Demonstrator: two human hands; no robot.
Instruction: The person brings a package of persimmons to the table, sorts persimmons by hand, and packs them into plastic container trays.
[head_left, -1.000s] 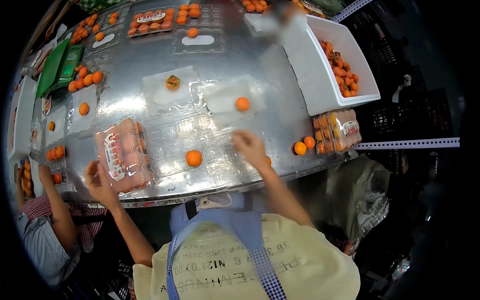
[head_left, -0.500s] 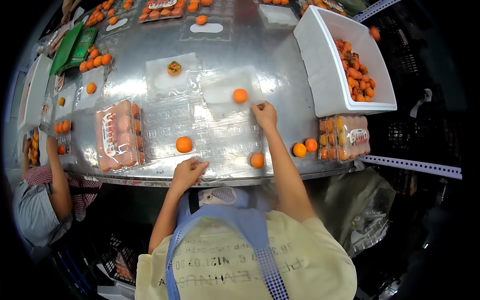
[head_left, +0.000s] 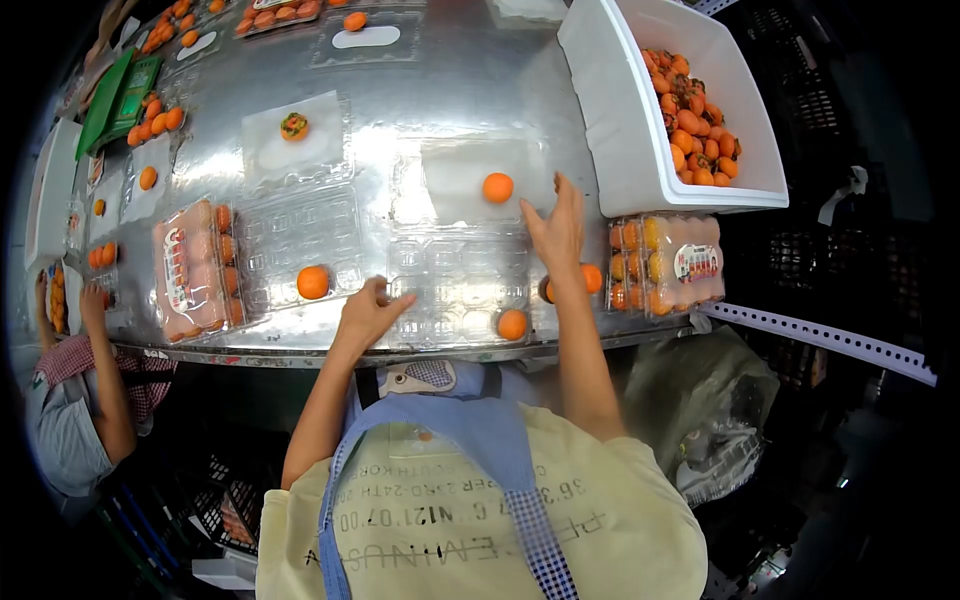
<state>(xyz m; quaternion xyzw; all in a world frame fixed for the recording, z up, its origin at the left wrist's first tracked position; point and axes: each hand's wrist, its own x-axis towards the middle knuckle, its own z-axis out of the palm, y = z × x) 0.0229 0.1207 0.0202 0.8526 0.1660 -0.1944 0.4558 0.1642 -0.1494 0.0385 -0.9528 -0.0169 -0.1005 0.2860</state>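
My right hand is raised above the right edge of an open clear plastic clamshell, fingers spread and nothing in them. My left hand hovers at this clamshell's left side, thumb and fingers apart, also holding nothing. In the clamshell, one orange persimmon rests on the white sheet in the far half, and another persimmon sits in the near right corner. A second open clamshell lies to the left, with a persimmon in its moulded half and a leafy-topped persimmon on its far sheet.
A white foam box full of persimmons stands at the right. Filled, closed packs lie beneath it and at the left. Loose persimmons sit behind my right forearm. Another person's hand is at the far left.
Both hands have let go of the clamshell's edges and opened. My right hand has lifted to the right. The two clamshells, overlapping before, now lie apart. The view has shifted slightly.
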